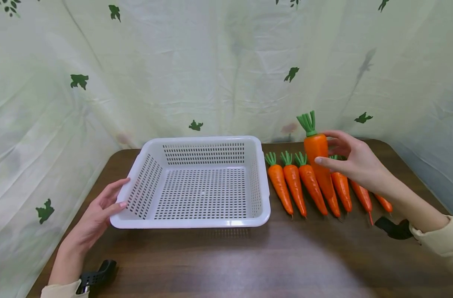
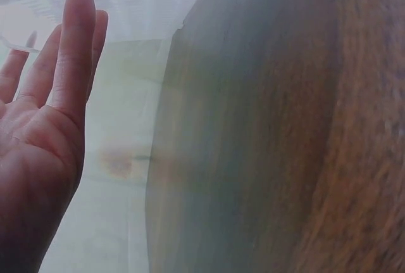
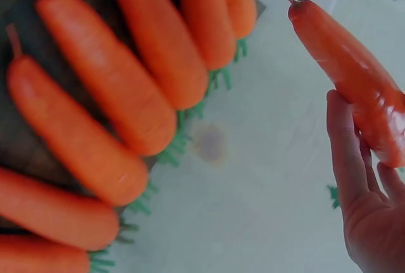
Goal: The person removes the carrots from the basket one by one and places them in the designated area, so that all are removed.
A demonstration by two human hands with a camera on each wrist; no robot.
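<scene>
An orange carrot (image 1: 315, 145) with a green leafy top is in my right hand (image 1: 354, 161), pinched between thumb and fingers. It is held up over a row of carrots (image 1: 293, 184) lying side by side on the table. The right wrist view shows the held carrot (image 3: 348, 57) tip up, apart from the row. A white perforated plastic basket (image 1: 202, 223) stands left of the row, nothing in it. My left hand (image 1: 96, 215) touches its left rim with thumb and fingertips. In the left wrist view, the left hand's fingers (image 2: 73, 64) look nearly straight.
Everything rests on a dark brown wooden table (image 1: 226, 265). Behind it hangs a pale curtain (image 1: 219, 74) with green leaf prints. Black wrist straps (image 1: 394, 227) show near both sleeves, the right one close to the carrot tips.
</scene>
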